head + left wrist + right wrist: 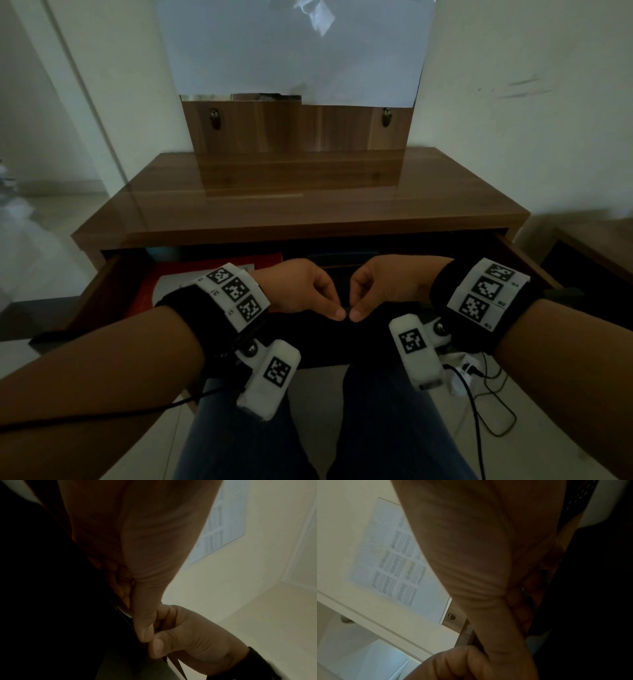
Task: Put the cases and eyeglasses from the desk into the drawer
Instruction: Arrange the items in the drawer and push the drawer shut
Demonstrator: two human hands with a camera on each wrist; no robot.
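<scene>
Over the open drawer [102, 287], left hand [298, 291] and right hand [380, 291] pinch one small dark thing [347, 310] together. Uneven pulling might make it slip and drop unseen.

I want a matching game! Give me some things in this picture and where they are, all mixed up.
Things:
1. left hand
2. drawer
3. paper sheet
4. white cable

Places:
A. on the floor, right side
B. pulled out under the desktop
C. fingertip to fingertip with the right hand
D. up on the wall behind the desk

Pairs: 1-C, 2-B, 3-D, 4-A
</scene>
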